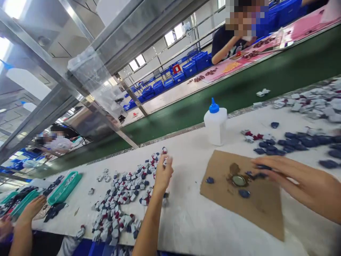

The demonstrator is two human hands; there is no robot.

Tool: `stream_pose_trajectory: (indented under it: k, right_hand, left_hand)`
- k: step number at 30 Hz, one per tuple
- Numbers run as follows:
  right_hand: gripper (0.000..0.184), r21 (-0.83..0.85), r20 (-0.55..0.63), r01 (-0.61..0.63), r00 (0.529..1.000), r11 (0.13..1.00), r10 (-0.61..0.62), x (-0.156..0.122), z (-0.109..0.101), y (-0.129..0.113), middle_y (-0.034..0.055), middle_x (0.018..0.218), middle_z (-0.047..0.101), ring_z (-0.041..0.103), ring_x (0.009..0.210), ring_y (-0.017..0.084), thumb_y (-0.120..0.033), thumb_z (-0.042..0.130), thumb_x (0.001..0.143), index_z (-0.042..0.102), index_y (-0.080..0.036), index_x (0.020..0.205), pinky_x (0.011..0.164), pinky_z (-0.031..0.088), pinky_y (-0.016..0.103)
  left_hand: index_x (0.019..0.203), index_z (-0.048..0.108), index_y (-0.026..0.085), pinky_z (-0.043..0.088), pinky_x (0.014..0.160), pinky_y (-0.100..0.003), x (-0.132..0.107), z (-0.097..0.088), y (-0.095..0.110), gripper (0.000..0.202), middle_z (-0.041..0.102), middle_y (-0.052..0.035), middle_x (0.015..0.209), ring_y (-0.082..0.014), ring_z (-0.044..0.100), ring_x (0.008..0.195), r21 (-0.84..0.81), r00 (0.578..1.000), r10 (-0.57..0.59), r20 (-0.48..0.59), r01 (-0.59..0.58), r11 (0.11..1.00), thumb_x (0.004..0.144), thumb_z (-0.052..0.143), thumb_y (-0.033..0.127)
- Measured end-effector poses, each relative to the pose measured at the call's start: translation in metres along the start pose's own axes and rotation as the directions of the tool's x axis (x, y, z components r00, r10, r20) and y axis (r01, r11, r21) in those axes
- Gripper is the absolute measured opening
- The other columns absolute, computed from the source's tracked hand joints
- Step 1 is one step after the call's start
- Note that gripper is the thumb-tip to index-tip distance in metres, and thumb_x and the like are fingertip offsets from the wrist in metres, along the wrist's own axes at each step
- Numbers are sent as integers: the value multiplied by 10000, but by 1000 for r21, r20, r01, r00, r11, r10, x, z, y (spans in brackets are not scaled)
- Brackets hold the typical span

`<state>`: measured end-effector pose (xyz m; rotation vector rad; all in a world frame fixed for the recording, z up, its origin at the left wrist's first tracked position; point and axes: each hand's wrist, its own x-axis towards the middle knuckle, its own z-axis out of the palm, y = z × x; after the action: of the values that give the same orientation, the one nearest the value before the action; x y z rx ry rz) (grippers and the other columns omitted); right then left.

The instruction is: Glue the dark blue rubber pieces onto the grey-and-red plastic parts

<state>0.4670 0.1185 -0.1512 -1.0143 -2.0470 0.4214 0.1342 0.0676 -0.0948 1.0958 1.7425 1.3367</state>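
My left hand [163, 172] is raised over the right side of a pile of small grey, dark blue and red pieces [119, 195]. Its fingers are closed in a pinch, slightly blurred, and what lies between them is too small to make out. My right hand [295, 177] reaches in from the right and pinches a small dark blue piece [262, 168] above a brown cardboard sheet [255, 217]. On the cardboard sit a small round dish of brownish liquid [239, 180], wet brown stains and a few loose dark blue pieces [244, 193].
A white bottle with a blue nozzle [216, 126] stands behind the cardboard. Dark blue pieces [306, 140] and grey pieces [317, 103] lie at the right. Another person's hands [33, 208] are beside green trays [65, 188] at the left. A person works across the green belt [181, 115].
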Motion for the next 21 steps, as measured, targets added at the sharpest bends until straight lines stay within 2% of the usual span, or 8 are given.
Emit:
stream_pose_trajectory:
  k: [3, 5, 7, 9, 12, 17, 19, 21]
  right_hand:
    - [334, 55, 235, 57, 970, 997, -69, 5, 11, -24, 57, 1177, 634, 605, 1063, 239, -352, 367, 949, 573, -285, 1202, 868, 508, 369]
    - [401, -10, 377, 22, 926, 1000, -17, 11, 15, -32, 98, 1145, 645, 634, 985, 273, -368, 351, 930, 525, -222, 1261, 736, 528, 387]
    - [430, -99, 451, -12, 891, 995, 56, 17, 15, -36, 125, 1031, 674, 654, 857, 272, -378, 349, 912, 497, -173, 1259, 625, 507, 363]
    - [360, -148, 469, -16, 879, 989, 84, 21, 11, -38, 108, 923, 678, 644, 778, 243, -371, 358, 903, 538, -174, 1145, 588, 471, 320]
    - [252, -154, 488, 20, 871, 988, 58, 26, 7, -40, 70, 897, 666, 623, 785, 210, -356, 387, 899, 584, -203, 936, 613, 442, 287]
    - [246, -170, 531, 47, 846, 984, 52, 28, 16, -38, 45, 791, 660, 601, 680, 185, -317, 376, 911, 597, -209, 919, 568, 400, 271]
    - [244, -173, 538, 54, 842, 983, 49, 29, 22, -35, 49, 741, 650, 588, 636, 189, -304, 380, 901, 600, -203, 876, 537, 380, 274]
    - [234, -168, 527, 57, 849, 984, 41, 30, 27, -34, 63, 733, 648, 587, 634, 202, -293, 390, 884, 600, -196, 843, 522, 373, 281]
  left_hand:
    - [920, 486, 219, 244, 335, -171, -39, -4, -5, 382, 401, 49, 665, -83, 386, 455, -192, 994, -103, 38, 109, 975, 735, 427, 548]
    - [1007, 496, 220, 320, 353, -173, -57, 0, -7, 370, 425, 32, 746, -93, 442, 540, -264, 989, -136, 59, 147, 953, 724, 495, 458]
    - [1098, 508, 222, 394, 403, -175, -71, 7, -9, 424, 460, 10, 836, -100, 486, 641, -305, 987, -145, 68, 159, 939, 711, 592, 375]
    - [1177, 516, 221, 424, 439, -167, -82, 16, -11, 510, 497, -14, 904, -107, 503, 716, -343, 986, -147, 75, 164, 925, 705, 662, 350]
    - [1250, 520, 197, 406, 423, -145, -97, 27, -15, 562, 560, -55, 945, -105, 500, 718, -417, 975, -179, 135, 220, 882, 738, 677, 367]
    - [1311, 513, 205, 492, 471, -195, -113, 37, -22, 517, 616, -79, 986, -134, 579, 767, -524, 917, -234, 324, 380, 762, 812, 595, 310]
    - [1303, 524, 225, 547, 584, -227, -115, 39, -24, 550, 635, -76, 1026, -172, 625, 893, -509, 911, -250, 328, 393, 766, 772, 666, 255]
    - [1249, 567, 215, 558, 669, -239, -115, 42, -25, 550, 653, -79, 1053, -200, 637, 976, -535, 922, -268, 280, 382, 754, 726, 734, 242]
